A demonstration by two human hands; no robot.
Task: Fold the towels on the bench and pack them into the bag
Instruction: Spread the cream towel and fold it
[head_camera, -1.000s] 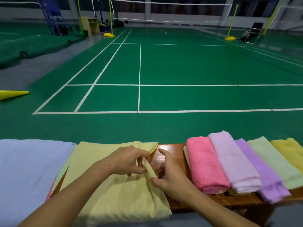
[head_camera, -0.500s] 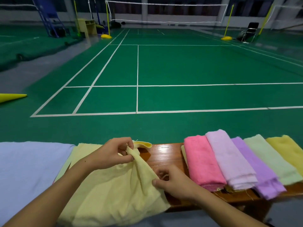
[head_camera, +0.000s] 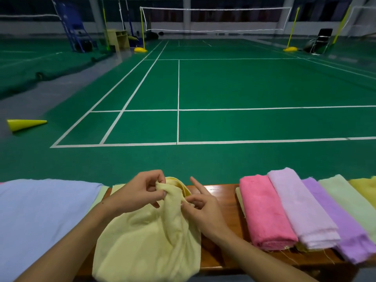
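A pale yellow cloth towel (head_camera: 150, 237) was seen bunched on the near part of a polished brown wooden bench (head_camera: 219, 196), its lower part hanging over the front edge. Its upper corner was gathered into a peak and pinched between the curled fingers and thumb of the left hand (head_camera: 140, 192). Just to the right of that peak, an edge of the same towel was pinched by the thumb and bent fingers of the right hand (head_camera: 203, 208), while the index finger was held out straight, pointing up and away. The two hands were close together, with only the raised fold of cloth between them.

To the left, a large light blue sheet of cloth (head_camera: 40, 220) was spread flat over the bench. To the right, well apart from the hands, a row of folded towels was laid side by side and overlapping: a pink folded towel (head_camera: 264, 212), a light lilac folded towel (head_camera: 301, 208), a purple folded towel (head_camera: 341, 222), a pale mint green folded towel (head_camera: 350, 198), and a mustard yellow folded towel (head_camera: 366, 186) at the frame edge.

Beyond the bench, a green badminton court floor (head_camera: 244, 84) with white lines was visible, with a white net (head_camera: 215, 19) at its far end and a yellow plastic cone (head_camera: 24, 124) lying on its side at the left.
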